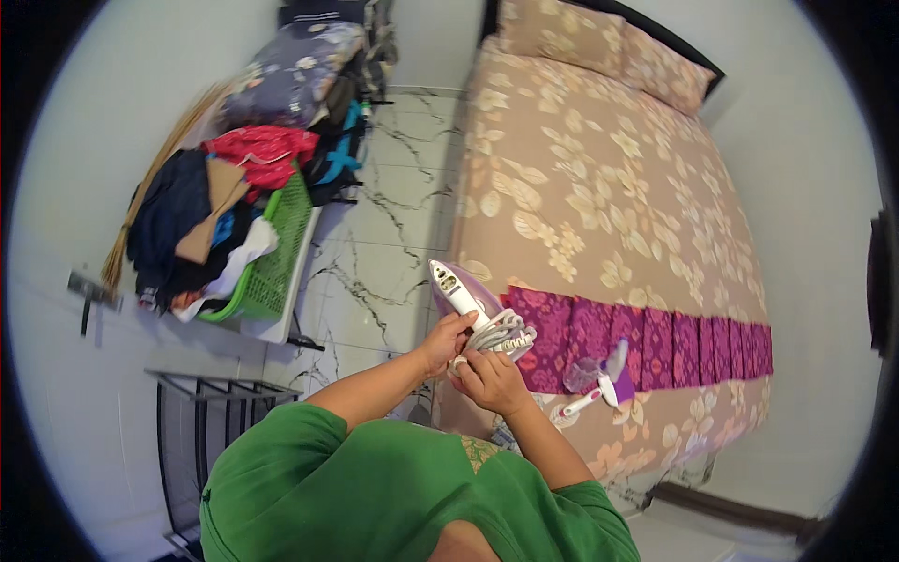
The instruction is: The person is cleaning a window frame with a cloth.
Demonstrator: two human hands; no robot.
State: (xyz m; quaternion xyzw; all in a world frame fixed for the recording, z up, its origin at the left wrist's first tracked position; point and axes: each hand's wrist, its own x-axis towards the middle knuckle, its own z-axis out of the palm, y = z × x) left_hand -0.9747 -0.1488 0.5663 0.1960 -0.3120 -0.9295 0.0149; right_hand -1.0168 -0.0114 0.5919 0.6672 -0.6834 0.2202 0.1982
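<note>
A white and purple clothes iron (466, 298) is held up in front of me, at the near left edge of the bed. My left hand (449, 343) grips it by the handle, thumb on top. Grey power cord (500, 330) is wound in several loops about the iron's rear. At the cord, beside the plug end, my right hand (491, 379) pinches with bent fingers; the exact piece between them is partly hidden. Beyond lies a magenta and purple patterned cloth (657, 348) in pleats. A white and purple handled device (605, 390) and a clear plastic piece (582, 374) rest on it.
The bed (534, 175) with floral bedding fills the right side, pillows (562, 38) at its head. On the left, a green laundry basket (277, 246) heaped with clothes (168, 204) stands by a broom (168, 168). A black metal rack (211, 414) is near my left elbow.
</note>
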